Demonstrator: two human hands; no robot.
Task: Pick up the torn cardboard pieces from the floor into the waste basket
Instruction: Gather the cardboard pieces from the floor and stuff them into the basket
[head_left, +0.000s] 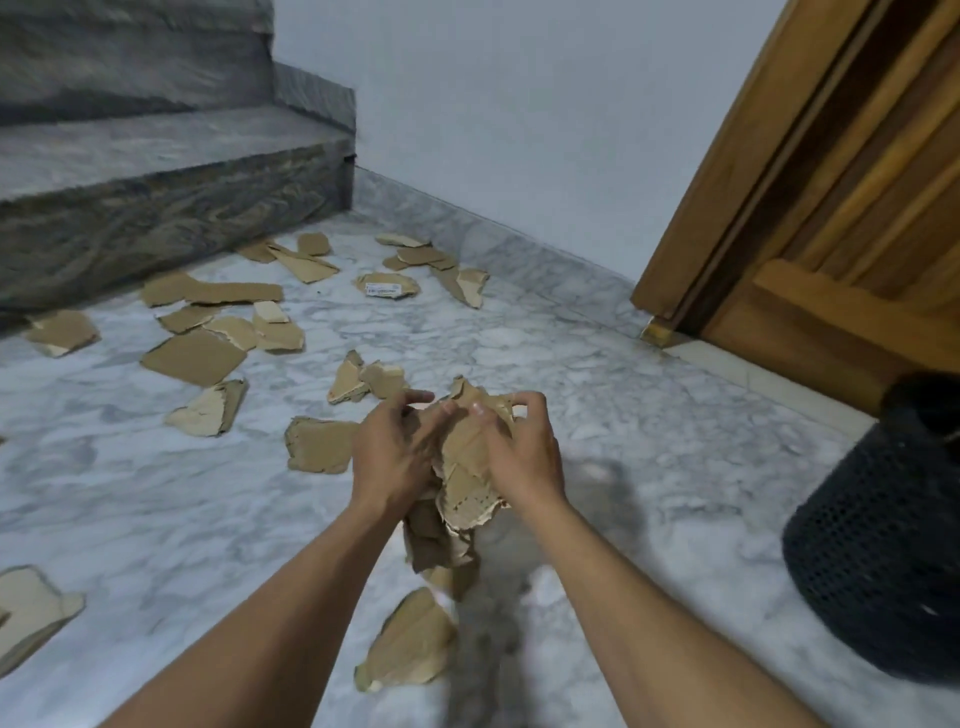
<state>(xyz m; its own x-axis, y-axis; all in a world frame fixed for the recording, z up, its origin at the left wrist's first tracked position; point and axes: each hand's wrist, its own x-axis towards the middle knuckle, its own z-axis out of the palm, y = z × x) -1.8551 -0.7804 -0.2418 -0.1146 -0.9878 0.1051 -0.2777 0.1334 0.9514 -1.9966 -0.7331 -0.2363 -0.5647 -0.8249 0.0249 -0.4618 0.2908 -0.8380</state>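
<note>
Left hand (397, 457), right hand (522, 454) clasp bunch of torn brown cardboard pieces (465, 467) between them, fingers curled round it, above grey-white marble floor (649, 467), centre. Black mesh waste basket (878, 545) near right, well apart from hands. Loose torn brown scraps (195, 357) scattered left and far, toward grey stone step (156, 171). Pointed brown scrap (410, 649) near, below bunch. Brown wooden door (857, 208) far right.

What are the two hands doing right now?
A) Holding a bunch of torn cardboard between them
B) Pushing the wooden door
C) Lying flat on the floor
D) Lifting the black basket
A: the left hand and the right hand grip a bunch of torn cardboard between them, while the black basket stands apart at the right.
</note>
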